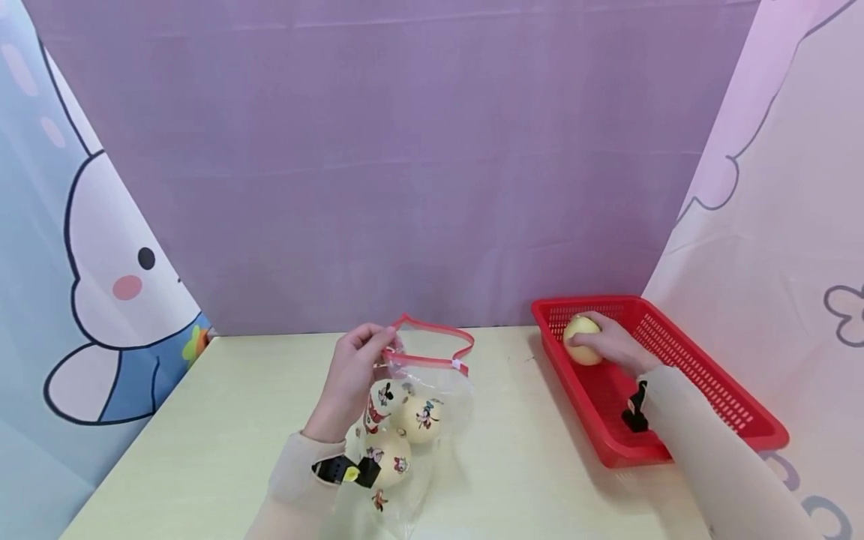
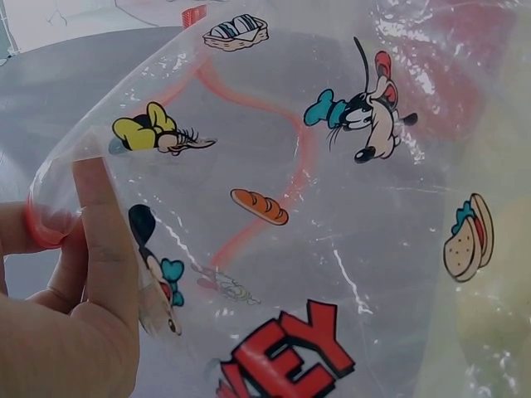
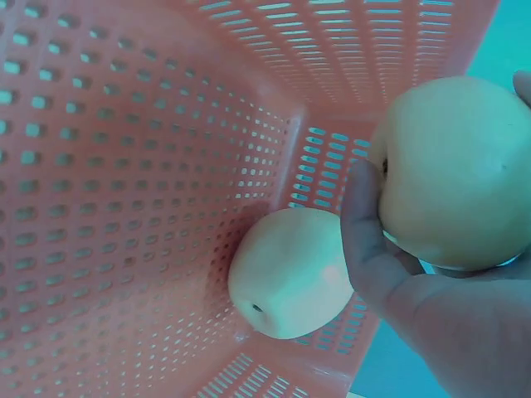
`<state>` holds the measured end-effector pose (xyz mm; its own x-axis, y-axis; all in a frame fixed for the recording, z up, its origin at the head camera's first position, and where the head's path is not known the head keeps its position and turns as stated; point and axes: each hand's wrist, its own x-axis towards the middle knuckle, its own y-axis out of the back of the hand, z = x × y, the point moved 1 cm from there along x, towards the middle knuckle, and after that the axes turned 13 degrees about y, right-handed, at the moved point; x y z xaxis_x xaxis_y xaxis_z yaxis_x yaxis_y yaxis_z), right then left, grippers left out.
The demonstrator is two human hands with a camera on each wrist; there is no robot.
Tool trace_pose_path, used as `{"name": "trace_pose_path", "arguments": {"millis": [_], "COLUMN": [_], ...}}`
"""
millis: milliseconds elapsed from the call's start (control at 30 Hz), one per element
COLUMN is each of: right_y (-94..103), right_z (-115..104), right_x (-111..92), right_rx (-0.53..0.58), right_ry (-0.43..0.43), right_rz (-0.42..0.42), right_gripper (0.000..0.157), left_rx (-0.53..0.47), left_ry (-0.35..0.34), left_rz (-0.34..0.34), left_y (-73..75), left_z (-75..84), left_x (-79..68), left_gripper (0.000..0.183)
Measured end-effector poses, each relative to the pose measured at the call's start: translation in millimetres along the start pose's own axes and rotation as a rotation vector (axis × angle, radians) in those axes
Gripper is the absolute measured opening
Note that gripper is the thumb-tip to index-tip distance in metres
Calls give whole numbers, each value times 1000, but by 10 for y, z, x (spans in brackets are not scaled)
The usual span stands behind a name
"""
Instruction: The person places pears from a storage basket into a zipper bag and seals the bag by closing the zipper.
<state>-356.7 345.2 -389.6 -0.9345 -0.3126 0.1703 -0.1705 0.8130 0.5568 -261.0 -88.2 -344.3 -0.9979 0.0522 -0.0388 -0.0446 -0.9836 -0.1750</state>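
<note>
In the head view, my left hand pinches the red zip edge of a clear plastic zip bag printed with cartoon figures. Its mouth gapes, and round pale yellow fruits lie inside. The left wrist view shows my fingers at the red rim, with the film filling most of the picture. My right hand grips another round pale yellow fruit at the far-left end of a red plastic basket. A second such fruit rests in the basket below that hand, hidden in the head view.
The pale tabletop carries both bag and basket. Behind it hangs a purple cloth. Cartoon-printed curtains close the left and right sides, and the basket stands close to the right one.
</note>
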Motion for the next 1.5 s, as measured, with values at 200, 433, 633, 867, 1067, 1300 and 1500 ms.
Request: {"name": "trace_pose_path", "arguments": {"millis": [200,433,633,867,1067,1300,1500], "right_y": [18,22,-11,-62,-132,-223,-296], "right_z": [-97,-295,-429,-609,-746,-877,-961], "right_x": [-17,-20,-16,-14,3,8,36], "right_rx": [44,38,-15,-28,2,41,38], "right_ry": [11,36,58,74,110,116,109], "right_rz": [17,35,32,20,10,13,10], "right_gripper": [59,57,60,63,57,60,60], "left_rx": [-10,-13,-11,-12,-17,-1,1], "left_ry": [4,2,1,-3,-6,-9,-15], "left_rz": [3,-5,-5,-16,-26,-26,-41], "left_y": [1,-6,-9,-8,-11,-9,-19], "left_z": [8,16,13,13,17,30,42], "left_x": [-6,-10,-10,-8,-6,-6,4], "left_gripper": [23,18,19,18,17,17,17]}}
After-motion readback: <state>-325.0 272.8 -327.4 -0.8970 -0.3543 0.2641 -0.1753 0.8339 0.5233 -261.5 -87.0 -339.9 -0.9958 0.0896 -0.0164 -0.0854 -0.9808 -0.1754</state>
